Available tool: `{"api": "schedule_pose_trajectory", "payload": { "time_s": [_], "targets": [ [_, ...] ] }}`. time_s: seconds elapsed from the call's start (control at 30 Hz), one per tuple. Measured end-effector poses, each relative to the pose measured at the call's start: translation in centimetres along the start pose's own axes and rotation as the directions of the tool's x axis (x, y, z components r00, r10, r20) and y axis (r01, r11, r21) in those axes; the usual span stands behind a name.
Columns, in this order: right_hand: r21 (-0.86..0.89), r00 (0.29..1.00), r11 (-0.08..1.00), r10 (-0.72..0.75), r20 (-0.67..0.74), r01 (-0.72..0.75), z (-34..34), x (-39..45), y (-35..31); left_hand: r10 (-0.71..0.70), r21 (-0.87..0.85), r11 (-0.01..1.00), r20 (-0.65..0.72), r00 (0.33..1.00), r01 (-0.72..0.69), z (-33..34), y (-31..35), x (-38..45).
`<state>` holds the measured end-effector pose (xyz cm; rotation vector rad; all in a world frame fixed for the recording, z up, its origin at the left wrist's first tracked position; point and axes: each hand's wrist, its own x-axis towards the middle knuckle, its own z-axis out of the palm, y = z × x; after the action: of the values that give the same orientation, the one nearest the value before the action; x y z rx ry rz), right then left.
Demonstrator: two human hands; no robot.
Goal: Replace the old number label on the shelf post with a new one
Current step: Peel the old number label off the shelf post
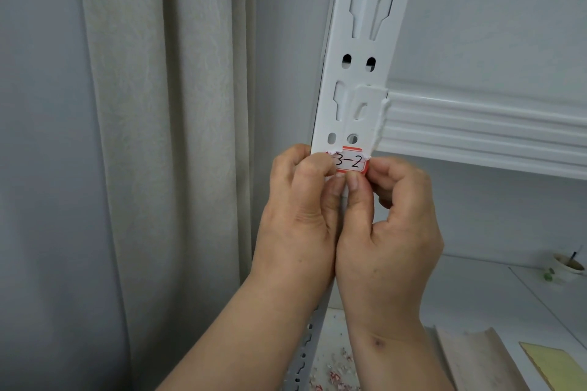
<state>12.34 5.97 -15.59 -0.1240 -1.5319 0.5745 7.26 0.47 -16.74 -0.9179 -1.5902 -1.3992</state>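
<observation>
Both hands, left [298, 200] and right [390, 216], pinch the label [351, 163] against the post [355, 73], fingers narrow. Risk: torn residue beneath prevents adhesion; uneven thumb pressure leaves it crooked or creased.

The left hand [298, 200] covers the first digit of the red-bordered white paper label [351, 163] at frame centre. Both thumbs hide its lower edge. The yellow pad [559, 368] at lower right is cut off by the frame.
</observation>
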Motion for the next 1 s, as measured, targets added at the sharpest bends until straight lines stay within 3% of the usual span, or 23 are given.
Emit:
{"api": "schedule_pose_trajectory", "payload": {
  "time_s": [1.0],
  "targets": [
    [-0.023,0.997,1.000,0.018,0.072,-0.016,-0.73,0.48,-0.62,-0.010,-0.015,1.000,0.061,0.998,0.011,-0.54,0.64,0.23]
  ]
}}
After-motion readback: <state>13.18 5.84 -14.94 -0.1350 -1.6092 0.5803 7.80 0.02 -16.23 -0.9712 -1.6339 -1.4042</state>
